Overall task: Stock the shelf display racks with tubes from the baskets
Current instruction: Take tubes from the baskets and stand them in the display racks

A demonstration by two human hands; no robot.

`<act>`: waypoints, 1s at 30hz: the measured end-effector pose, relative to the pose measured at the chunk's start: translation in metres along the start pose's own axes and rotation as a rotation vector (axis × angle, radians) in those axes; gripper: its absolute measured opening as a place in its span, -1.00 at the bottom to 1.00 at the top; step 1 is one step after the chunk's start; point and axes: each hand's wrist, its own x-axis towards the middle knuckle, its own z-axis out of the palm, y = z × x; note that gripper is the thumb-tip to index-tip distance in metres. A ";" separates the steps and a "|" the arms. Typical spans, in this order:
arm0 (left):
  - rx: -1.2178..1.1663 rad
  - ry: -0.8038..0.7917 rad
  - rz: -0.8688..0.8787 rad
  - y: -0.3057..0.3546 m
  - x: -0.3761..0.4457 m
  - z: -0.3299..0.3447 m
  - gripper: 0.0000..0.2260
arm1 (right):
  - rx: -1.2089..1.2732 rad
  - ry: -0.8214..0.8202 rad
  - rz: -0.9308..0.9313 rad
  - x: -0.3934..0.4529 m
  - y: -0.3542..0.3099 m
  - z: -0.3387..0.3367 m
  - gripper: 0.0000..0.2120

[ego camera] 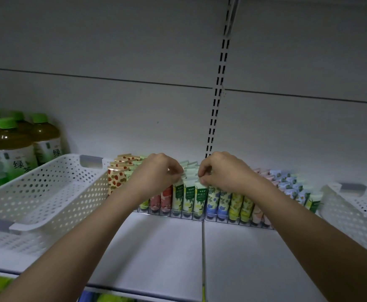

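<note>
A clear display rack [200, 217] stands at the back of the white shelf, packed with rows of upright patterned tubes. Both my hands hover over its middle rows. My left hand [158, 173] has its fingers curled down onto the tops of the green-and-white tubes [188, 196]. My right hand [221, 171] pinches the top edge of the neighbouring green-and-white tube [200, 197]. Blue floral tubes [218, 202] and yellow tubes [241, 205] stand to the right, red ones [166, 199] to the left. Whether the left fingers actually grip a tube is hidden.
A white perforated basket [47, 192] sits on the shelf to the left of the rack, another white basket [357, 205] to the right. Green tea bottles [14, 149] stand at far left. The slotted shelf upright [216, 105] runs up the back wall.
</note>
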 end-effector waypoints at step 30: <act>0.031 0.046 0.006 0.000 0.002 0.010 -0.88 | 0.013 -0.020 0.016 -0.001 -0.004 0.004 -0.85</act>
